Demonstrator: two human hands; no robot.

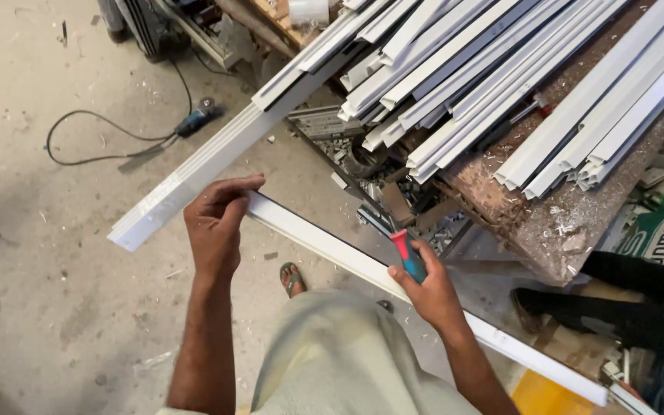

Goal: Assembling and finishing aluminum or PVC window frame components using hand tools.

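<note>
Head view: a long white profile strip (332, 250) slants across the person's front above the concrete floor (40, 269), its upper end clasped by the left hand (215, 223), the right hand (428, 288) clenched on a red-and-teal-handled tool (407, 255) against it, near a worn workbench (547, 223) stacked with white profiles (463, 69).

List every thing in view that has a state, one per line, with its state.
Left hand: closed around the end of the white profile strip.
Right hand: gripping the red and teal tool handle.
White profile strip: held across the body, slanting down to the right.
Tool handle: upright against the strip, tip hidden.
Stacked white profiles: piled loosely on the workbench, ends overhanging.
Angle grinder: lying idle on the floor, cord looped.
</note>
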